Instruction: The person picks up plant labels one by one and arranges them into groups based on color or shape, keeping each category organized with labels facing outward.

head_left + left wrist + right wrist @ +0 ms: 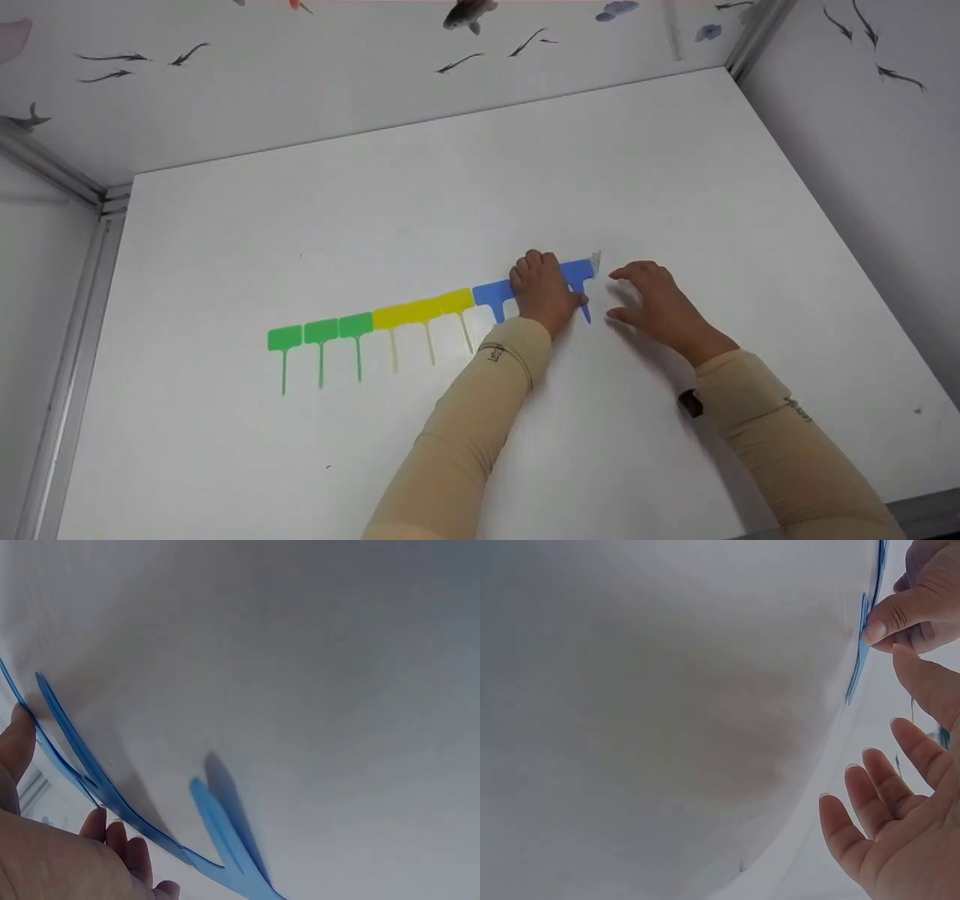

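Blue T-shaped plant labels (491,292) lie at the right end of a joined row on the white board. My left hand (541,291) holds the row's blue part, its fingers curled at the upper edge and its thumb on the rightmost blue label (577,270). That hand covers part of the blue run. In the left wrist view, the stem of a blue label (225,840) points away from the strip. A small clear strip (596,261) sticks up at the row's right end. Just right of it, my right hand (660,307) holds nothing, its thumb and fingers spread apart.
Three yellow labels (420,310) and three green labels (322,330) continue the row leftward, stems toward me. They lie on a white tabletop (225,225). A white back wall (337,75) with painted fish and a side wall (885,150) enclose it.
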### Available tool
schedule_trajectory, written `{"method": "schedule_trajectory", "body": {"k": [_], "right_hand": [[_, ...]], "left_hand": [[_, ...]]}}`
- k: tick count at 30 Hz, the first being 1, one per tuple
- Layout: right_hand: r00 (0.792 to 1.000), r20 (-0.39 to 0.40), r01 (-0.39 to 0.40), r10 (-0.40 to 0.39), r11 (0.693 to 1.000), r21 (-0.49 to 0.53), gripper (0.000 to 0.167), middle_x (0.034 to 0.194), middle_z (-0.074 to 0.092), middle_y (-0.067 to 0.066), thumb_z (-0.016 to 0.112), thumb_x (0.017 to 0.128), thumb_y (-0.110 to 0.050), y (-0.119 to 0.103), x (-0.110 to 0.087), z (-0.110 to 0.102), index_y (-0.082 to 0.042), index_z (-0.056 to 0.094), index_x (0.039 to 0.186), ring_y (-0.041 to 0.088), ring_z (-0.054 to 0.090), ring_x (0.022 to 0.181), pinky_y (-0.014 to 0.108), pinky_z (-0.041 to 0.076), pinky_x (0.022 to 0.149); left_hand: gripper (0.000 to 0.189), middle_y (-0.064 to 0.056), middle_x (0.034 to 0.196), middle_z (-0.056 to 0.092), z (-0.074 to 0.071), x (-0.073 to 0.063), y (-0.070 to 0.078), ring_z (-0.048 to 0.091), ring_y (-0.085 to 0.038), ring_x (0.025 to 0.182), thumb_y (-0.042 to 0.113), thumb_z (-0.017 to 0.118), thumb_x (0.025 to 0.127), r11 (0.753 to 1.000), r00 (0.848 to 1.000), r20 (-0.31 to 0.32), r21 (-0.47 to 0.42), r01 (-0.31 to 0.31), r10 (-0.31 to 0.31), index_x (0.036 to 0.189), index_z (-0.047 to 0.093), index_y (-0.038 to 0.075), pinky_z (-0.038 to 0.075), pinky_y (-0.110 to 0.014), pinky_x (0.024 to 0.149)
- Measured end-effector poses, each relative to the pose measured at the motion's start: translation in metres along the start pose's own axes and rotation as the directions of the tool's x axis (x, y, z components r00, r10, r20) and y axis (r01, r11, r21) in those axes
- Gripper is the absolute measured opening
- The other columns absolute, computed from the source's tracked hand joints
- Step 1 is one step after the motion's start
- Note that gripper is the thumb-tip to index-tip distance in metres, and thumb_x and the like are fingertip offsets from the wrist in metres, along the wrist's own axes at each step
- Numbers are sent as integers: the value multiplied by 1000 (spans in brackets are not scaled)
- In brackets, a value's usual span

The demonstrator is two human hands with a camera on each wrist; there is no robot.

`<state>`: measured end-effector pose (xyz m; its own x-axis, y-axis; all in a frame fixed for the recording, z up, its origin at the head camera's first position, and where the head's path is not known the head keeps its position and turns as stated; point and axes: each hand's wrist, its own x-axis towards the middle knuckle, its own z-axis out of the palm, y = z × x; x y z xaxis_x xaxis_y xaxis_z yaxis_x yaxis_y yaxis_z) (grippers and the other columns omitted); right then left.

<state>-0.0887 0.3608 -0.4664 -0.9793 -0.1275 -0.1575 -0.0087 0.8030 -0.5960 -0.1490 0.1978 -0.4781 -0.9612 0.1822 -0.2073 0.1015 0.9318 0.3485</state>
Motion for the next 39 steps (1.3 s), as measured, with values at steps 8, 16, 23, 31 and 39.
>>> {"method": "schedule_trajectory", "body": {"k": [8, 16, 23, 31, 39], "right_hand": [[1000, 2, 3, -3, 1000, -14, 53, 138, 40, 23, 73, 85, -12, -1, 1, 2, -1, 49, 132, 40, 33, 131, 54, 31, 108], [1000, 3, -13, 14, 999, -45, 54, 138, 42, 23, 74, 84, -12, -1, 2, 2, 0, 50, 131, 40, 34, 131, 54, 31, 109], [1000, -13, 5, -6, 999, -40, 53, 138, 43, 24, 74, 84, -10, -2, 1, 2, 1, 51, 131, 40, 35, 130, 54, 31, 109], [1000, -12, -3, 3, 999, -34, 53, 139, 42, 24, 73, 84, -10, -3, 0, 1, 0, 50, 131, 41, 33, 131, 55, 30, 109], [1000, -4, -22, 22, 1000, -22, 53, 141, 39, 22, 72, 86, -13, -5, -2, 0, -2, 49, 132, 39, 32, 133, 53, 30, 109]], "left_hand": [[71, -5, 128, 46, 0, -1, -2, 36, -22, 123, 48, 78, 76, 999, 1000, 7, -48, 2, -2, 129, 50, 10, 24, -39, 110], [70, -5, 129, 44, -1, -3, -3, 35, -22, 123, 49, 77, 77, 999, 1000, 11, -49, -12, 12, 130, 50, 11, 25, -42, 108], [72, -6, 132, 42, 0, -3, -6, 33, -22, 125, 51, 75, 79, 998, 999, 27, -65, -25, 27, 133, 48, 12, 24, -44, 110], [71, -6, 131, 43, -1, -4, -7, 34, -23, 123, 52, 73, 79, 998, 999, 20, -51, -26, 27, 132, 48, 13, 26, -43, 108], [66, -7, 132, 43, -7, -3, -11, 35, -23, 122, 53, 67, 85, 997, 999, 25, -71, -21, 23, 132, 48, 11, 28, -42, 105]]}}
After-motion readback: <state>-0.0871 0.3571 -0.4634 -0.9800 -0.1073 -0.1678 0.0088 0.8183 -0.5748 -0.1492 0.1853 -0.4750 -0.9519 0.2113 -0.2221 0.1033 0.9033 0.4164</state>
